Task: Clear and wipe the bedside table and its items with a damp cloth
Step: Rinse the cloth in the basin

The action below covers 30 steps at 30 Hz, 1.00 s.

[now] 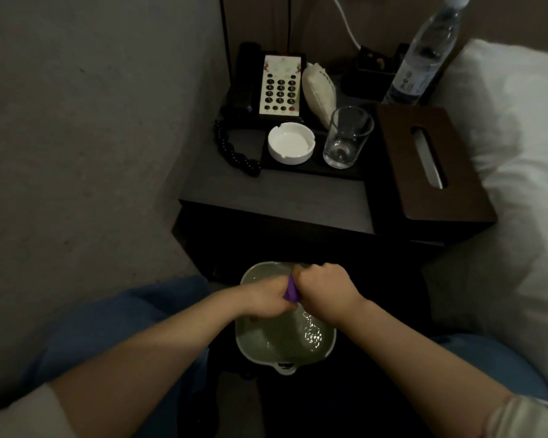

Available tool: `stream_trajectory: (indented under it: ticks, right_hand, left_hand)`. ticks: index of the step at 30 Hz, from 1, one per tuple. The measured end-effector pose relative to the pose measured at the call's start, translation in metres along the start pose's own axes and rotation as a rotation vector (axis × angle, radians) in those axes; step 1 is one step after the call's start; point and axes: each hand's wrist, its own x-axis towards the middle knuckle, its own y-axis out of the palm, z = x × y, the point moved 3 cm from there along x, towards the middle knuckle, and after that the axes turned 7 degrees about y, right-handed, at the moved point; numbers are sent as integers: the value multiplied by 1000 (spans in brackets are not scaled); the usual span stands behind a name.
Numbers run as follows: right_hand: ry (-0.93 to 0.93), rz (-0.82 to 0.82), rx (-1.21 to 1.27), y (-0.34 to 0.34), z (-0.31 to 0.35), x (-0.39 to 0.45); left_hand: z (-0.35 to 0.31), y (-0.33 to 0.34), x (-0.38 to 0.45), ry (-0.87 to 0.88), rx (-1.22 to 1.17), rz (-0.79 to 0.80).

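Early stage: left hand [268, 300] and right hand [325, 287] both gripping purple cloth [291, 290], probably wringing over basin [250, 339]; bedside table [276, 194] still loaded, unwiped.

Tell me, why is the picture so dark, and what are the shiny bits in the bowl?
Head view: the room is dim, so the bedside table looks murky; the shiny bits are glare on the water in the bowl; both hands wringing the purple cloth look slightly blurred; the wide lens leans the bottle.
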Motion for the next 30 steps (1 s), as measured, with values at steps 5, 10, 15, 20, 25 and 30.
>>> stream_trajectory:
  ticks: [5,10,15,20,25,30]
  right_hand:
    - [151,101,65,18,-2,0]
    - [343,285,266,36,-9,6]
    - [410,432,500,43,-9,11]
    - [511,526,686,45,-11,12]
    - [537,577,819,43,-13,11]
    - [322,459,758,12,-20,8]
  left_hand:
    - [2,8,6,74,658,-22]
    - [0,9,10,199,881,-97]
    - [-1,7,7,224,950,-106]
    - [0,6,6,241,964,-156]
    - [-2,3,6,301,948,-146]
    - [-8,-25,-8,153,471,-200]
